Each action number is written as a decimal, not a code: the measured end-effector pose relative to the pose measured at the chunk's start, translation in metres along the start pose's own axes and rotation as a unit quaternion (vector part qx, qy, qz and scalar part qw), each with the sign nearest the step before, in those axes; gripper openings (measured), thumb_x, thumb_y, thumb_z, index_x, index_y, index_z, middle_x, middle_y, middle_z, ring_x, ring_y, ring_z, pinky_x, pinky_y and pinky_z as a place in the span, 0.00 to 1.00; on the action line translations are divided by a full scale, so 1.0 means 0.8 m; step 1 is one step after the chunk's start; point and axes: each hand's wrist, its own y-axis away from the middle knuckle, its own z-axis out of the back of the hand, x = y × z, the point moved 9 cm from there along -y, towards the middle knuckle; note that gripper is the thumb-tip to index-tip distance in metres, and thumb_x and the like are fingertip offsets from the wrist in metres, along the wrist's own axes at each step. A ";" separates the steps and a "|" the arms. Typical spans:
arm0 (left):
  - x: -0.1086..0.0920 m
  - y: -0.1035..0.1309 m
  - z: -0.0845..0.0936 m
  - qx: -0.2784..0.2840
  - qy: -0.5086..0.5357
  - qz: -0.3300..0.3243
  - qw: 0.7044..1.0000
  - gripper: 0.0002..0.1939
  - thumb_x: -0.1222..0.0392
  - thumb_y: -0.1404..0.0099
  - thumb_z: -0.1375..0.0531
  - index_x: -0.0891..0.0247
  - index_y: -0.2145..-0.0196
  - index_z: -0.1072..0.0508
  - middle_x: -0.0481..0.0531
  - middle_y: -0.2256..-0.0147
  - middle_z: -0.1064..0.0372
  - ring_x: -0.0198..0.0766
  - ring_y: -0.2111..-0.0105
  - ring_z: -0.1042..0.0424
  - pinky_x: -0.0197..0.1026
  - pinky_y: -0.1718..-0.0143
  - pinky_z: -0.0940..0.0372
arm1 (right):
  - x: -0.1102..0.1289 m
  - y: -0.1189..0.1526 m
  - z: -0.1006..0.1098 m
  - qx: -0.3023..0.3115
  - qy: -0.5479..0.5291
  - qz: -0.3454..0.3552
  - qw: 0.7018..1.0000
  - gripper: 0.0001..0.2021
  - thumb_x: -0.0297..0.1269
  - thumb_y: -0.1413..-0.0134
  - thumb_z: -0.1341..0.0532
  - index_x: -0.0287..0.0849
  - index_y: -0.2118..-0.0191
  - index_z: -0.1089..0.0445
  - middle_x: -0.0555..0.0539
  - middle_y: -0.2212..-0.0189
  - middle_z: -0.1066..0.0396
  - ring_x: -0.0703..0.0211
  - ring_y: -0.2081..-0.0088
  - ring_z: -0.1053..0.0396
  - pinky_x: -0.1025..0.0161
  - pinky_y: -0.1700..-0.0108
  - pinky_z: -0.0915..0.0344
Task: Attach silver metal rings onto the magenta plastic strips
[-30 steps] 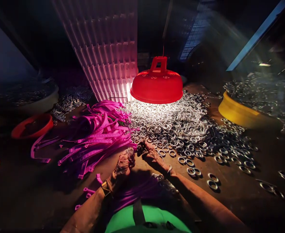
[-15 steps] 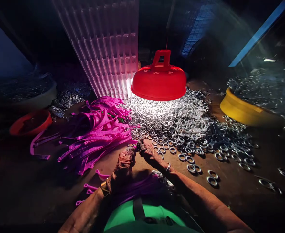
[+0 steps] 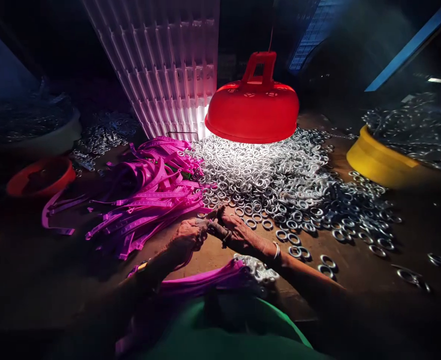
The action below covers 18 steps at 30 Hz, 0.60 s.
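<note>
My left hand [image 3: 187, 235] is closed, and a thin pink strap [image 3: 186, 264] curves down below it, seemingly held in its fingers. Beside it, my right hand [image 3: 238, 234] is closed too, its dark-wrapped fingertips meeting the left ones; what they pinch is hidden. Just beyond both hands lies a heap of pink plastic straps [image 3: 151, 200] with slotted ends. A large pile of metal rings [image 3: 258, 172] spreads out to the right of the straps. Close to my body rest a bundle of pink straps [image 3: 205, 277] and a cluster of rings [image 3: 260, 269].
A red lamp [image 3: 252, 112] hangs low over the rings. Behind the straps leans a ribbed translucent panel [image 3: 168, 70]. A yellow tub [image 3: 381, 160] of metal parts stands right; a red bowl [image 3: 61, 175] and a pale tub [image 3: 68, 131] stand left.
My hands have come closer together, fingertips now overlapping, and the left wrist has turned. The bundle of straps near my body shows more fully. The view has shifted slightly.
</note>
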 end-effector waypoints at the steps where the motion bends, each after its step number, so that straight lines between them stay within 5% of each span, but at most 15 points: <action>1: -0.006 0.009 -0.003 0.015 0.006 0.009 1.000 0.14 0.52 0.54 0.40 0.65 0.74 0.36 0.39 0.85 0.50 0.24 0.87 0.55 0.32 0.85 0.59 | 0.007 0.009 -0.002 0.024 -0.014 -0.021 0.999 0.11 0.33 0.46 0.47 0.37 0.57 0.38 0.49 0.74 0.36 0.65 0.75 0.42 0.67 0.73 0.43; 4: -0.020 0.035 -0.015 0.081 -0.047 0.025 0.995 0.15 0.51 0.48 0.39 0.67 0.76 0.32 0.40 0.85 0.50 0.24 0.85 0.55 0.33 0.84 0.61 | 0.030 0.044 -0.013 0.077 -0.025 -0.103 0.991 0.15 0.33 0.41 0.48 0.36 0.49 0.46 0.54 0.79 0.38 0.69 0.81 0.48 0.69 0.78 0.54; 11: 0.007 0.089 -0.062 0.230 -0.074 -0.004 0.970 0.23 0.46 0.39 0.43 0.66 0.82 0.40 0.43 0.83 0.51 0.26 0.81 0.52 0.34 0.80 0.56 | 0.073 0.110 -0.025 0.102 0.007 -0.177 0.979 0.10 0.32 0.48 0.44 0.41 0.59 0.44 0.52 0.78 0.37 0.67 0.80 0.46 0.66 0.77 0.57; 18: 0.023 0.112 -0.060 0.160 -0.025 0.009 0.987 0.19 0.48 0.38 0.42 0.70 0.73 0.29 0.49 0.77 0.37 0.31 0.76 0.39 0.35 0.74 0.45 | 0.065 0.118 -0.040 0.074 -0.149 -0.244 0.955 0.10 0.42 0.40 0.49 0.40 0.63 0.41 0.51 0.76 0.36 0.66 0.76 0.42 0.68 0.75 0.48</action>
